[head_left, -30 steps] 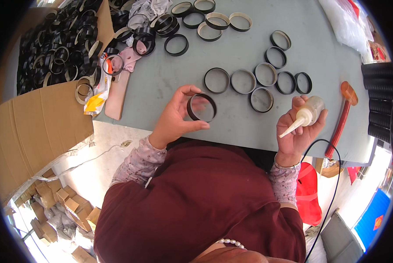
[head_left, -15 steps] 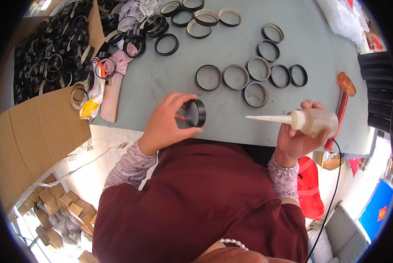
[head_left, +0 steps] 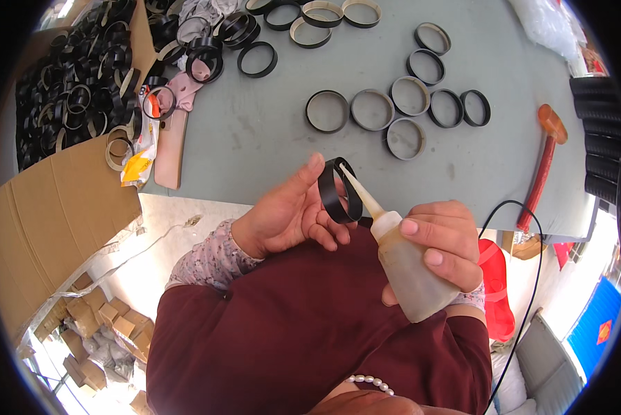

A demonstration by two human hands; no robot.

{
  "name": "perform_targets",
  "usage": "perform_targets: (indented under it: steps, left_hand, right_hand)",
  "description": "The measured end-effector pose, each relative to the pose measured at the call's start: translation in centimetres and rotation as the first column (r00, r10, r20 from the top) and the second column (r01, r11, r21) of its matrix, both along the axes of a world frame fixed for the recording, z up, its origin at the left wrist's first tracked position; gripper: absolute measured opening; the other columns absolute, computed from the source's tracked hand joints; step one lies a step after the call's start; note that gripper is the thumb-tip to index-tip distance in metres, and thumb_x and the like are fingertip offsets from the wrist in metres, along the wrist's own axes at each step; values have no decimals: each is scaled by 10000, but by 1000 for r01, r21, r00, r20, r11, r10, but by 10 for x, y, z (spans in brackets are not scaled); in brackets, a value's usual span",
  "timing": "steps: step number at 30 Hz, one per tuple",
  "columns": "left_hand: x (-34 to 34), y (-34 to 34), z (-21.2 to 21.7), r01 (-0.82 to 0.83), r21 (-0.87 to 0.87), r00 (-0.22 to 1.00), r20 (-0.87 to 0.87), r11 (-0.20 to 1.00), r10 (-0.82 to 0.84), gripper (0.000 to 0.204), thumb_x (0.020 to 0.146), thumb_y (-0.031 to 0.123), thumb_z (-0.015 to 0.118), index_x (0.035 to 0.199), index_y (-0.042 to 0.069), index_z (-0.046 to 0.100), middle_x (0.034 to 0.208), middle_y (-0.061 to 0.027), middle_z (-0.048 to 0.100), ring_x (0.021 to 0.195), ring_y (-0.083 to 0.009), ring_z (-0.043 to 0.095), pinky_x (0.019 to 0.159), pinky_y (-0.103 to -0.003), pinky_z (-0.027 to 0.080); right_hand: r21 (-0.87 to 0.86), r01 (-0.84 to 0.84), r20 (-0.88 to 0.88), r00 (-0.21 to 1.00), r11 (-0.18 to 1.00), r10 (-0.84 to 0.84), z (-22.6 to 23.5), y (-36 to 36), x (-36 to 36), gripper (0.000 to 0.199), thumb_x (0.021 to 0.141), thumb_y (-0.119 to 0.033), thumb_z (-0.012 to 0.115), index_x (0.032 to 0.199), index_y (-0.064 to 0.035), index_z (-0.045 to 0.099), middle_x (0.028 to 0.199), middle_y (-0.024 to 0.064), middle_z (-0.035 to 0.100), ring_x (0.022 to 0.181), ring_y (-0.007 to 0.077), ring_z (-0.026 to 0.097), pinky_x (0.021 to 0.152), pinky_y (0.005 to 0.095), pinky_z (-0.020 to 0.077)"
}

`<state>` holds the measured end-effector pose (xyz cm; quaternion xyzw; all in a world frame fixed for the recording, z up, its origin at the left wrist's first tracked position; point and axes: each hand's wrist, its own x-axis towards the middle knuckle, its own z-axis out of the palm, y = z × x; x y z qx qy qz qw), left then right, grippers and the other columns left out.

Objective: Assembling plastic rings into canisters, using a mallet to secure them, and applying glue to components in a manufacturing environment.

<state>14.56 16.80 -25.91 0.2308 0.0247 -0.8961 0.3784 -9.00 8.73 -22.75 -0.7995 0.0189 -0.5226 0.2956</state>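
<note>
One black ring [head_left: 339,190] pinched edge-on in my left hand [head_left: 289,214] so its inside faced the nozzle; right hand [head_left: 438,242] gripped the glue bottle [head_left: 407,266].

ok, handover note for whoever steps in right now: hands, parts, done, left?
Left hand: pinches one black ring upright, above the table's near edge.
Right hand: grips the squeeze bottle, nozzle tip inside the ring against its inner wall.
Parts: six rings lie flat mid-table, more along the far edge, a heap of black rings on the left. Red-handled mallet on the right.
Done: cannot tell which rings are treated.
Left: finish this ring, set it down; heap looks untouched.
</note>
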Motion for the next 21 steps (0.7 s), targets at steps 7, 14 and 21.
perform_targets:
  steps: [7, 14, 21]
  left_hand:
    - [1, 5, 3, 0, -151, 967, 251, 988, 38, 703, 1019, 569, 411, 1385, -31, 419, 1135, -170, 634, 950, -298, 705, 732, -371, 648]
    - [-7, 5, 10, -52, -479, 797, 509, 876, 326, 772, 839, 250, 815, 1453, 23, 406, 1242, -72, 561, 1095, -189, 627, 827, -302, 600]
    - [-7, 4, 16, 97, -657, 646, 613, 747, 455, 809, 710, 21, 881, 1415, 104, 493, 1333, -42, 494, 1184, -166, 560, 891, -309, 579]
  right_hand:
    - [22, 4, -124, 992, 1000, -1, 2, 2, -9, 758, 757, -354, 881, 1255, 0, 431, 1165, 260, 622, 659, 278, 696, 514, 357, 569]
    - [137, 40, -167, 986, 990, -16, 6, 8, -17, 777, 721, -325, 905, 1295, -52, 458, 1156, 237, 639, 695, 301, 707, 555, 381, 582]
    - [301, 84, -145, 989, 950, -42, 6, 16, -25, 711, 735, -338, 900, 1268, -70, 513, 1100, 201, 687, 711, 267, 705, 583, 347, 571]
